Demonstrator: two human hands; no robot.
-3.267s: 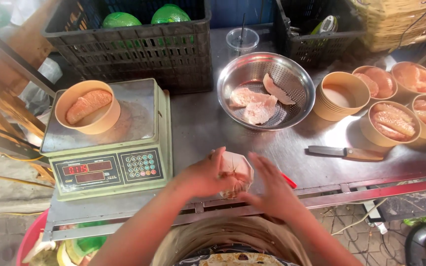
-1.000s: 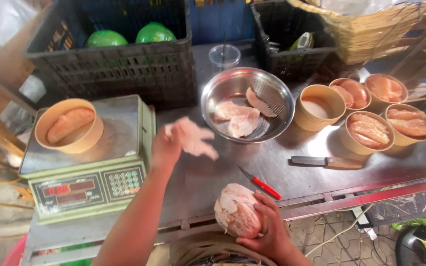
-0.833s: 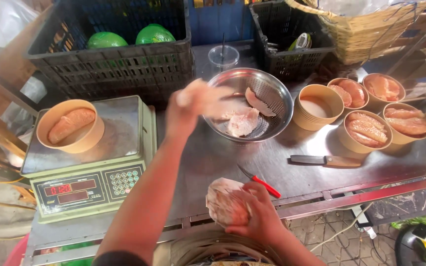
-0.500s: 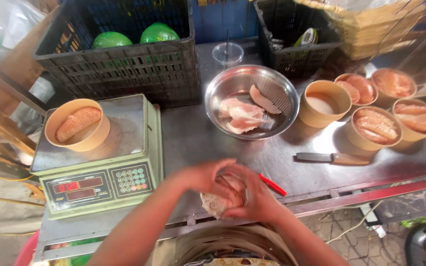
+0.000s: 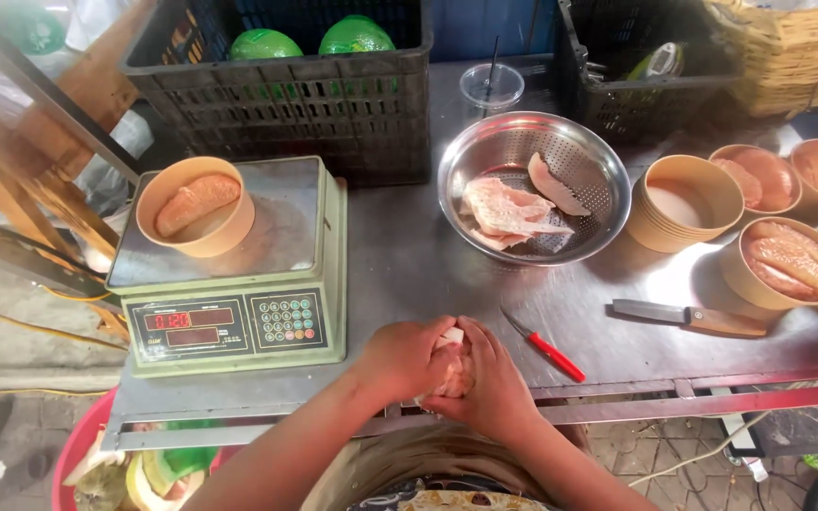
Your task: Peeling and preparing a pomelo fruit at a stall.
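Pale pink flesh shows between my two hands, a pomelo segment [image 5: 451, 371] that I have clasped at the near edge of the steel table [image 5: 409, 265], in front of the metal colander [image 5: 534, 185]. My left hand [image 5: 405, 358] wraps its left side and my right hand [image 5: 487, 378] cups it from the right and below; both are closed on the fruit, thumbs up by its white tip. I judge the step in hand to be peeling the membrane off this piece, since the fingers sit pinched at its top as if parting the skin.

Taking the colander as my landmark: it holds a few peeled pieces [image 5: 508, 210]. To its left stands the green scale [image 5: 235, 284] with a paper bowl [image 5: 195, 206] on its pan, one piece inside. To its right is an empty paper bowl [image 5: 684, 201], and beyond that more bowls filled with fruit [image 5: 786, 261]. Just in front of it, near my right hand, lies a red-handled knife [image 5: 545, 346]; further right lies a wooden-handled knife [image 5: 689, 318]. Behind it are a clear cup [image 5: 490, 89] and a black crate [image 5: 286, 95] with green pomelos [image 5: 265, 44].

The next move, as I judge it, calls for a firm hold with one hand while the other pulls the skin away cleanly without tearing the flesh.
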